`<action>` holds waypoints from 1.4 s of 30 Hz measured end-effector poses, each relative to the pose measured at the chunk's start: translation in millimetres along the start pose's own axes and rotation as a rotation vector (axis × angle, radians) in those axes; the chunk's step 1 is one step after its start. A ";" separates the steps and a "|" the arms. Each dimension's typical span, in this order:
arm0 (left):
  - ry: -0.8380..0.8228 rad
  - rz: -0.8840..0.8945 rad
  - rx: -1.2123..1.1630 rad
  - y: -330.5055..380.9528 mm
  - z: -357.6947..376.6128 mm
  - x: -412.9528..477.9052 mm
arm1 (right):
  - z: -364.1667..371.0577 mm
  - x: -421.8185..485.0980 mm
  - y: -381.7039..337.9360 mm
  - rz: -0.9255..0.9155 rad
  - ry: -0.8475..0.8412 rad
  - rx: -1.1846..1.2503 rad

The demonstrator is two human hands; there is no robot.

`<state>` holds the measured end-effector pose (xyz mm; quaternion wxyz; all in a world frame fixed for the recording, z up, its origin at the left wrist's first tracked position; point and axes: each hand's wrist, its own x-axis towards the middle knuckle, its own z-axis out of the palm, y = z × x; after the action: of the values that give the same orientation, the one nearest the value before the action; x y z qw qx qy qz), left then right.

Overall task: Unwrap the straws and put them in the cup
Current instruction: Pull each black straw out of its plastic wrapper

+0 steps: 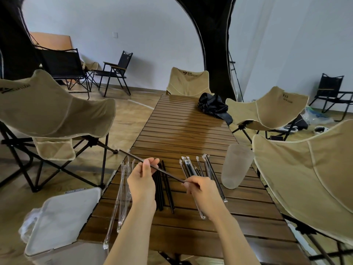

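Where the slatted brown wooden table [181,127] begins, the left hand [142,180] pinches a thin dark straight straw [168,174] partway along. The right hand [202,190] pinches its nearer end, fingers curled. The straw slants up-left, clear of the slats. Left of the left hand: flat, crinkled clear plastic wrappers [122,190]. Between the hands: bare black straws [162,192], side by side. Just beyond the right hand: fanned straws in clear sleeves [191,167]. To its right: a tall tapered frosted cup [236,165]. Far beyond: a crumpled black fabric bag [214,106].
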<state>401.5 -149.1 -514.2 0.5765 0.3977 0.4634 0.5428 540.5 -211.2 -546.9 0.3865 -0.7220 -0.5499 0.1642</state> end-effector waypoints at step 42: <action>0.006 0.066 -0.131 17.5 33.5 -19.9 | -27.2 -2.9 2.1 -0.129 0.212 0.079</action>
<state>429.7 -165.7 -486.8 0.5818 0.3724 0.4153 0.5920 558.9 -224.4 -531.5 0.4805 -0.6826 -0.5442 0.0833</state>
